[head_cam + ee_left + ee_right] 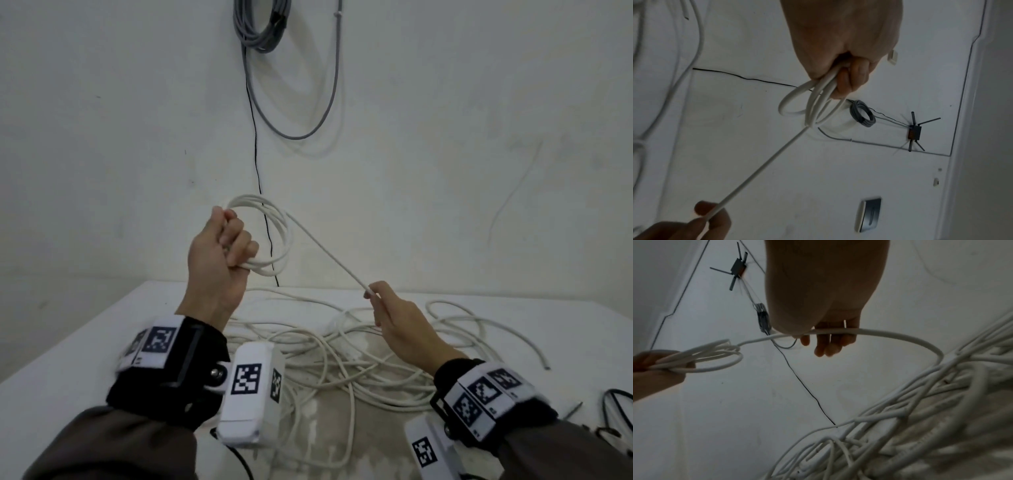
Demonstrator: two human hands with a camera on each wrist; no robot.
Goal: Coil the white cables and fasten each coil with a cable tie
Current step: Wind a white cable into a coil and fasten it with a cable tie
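The white coil (270, 236), a few loops so far, hangs in the air above the table's far edge, gripped in the fist of the left hand (219, 250). From its 1 o'clock side a taut run of cable (329, 253) slants down toward 4 o'clock into the right hand (394, 322), pinched between thumb and fingertips. Below lies the loose tangle (342, 363) on the white table (68, 342). Probably best: bring each new loop round matching the others (no twist), letting slack slide.
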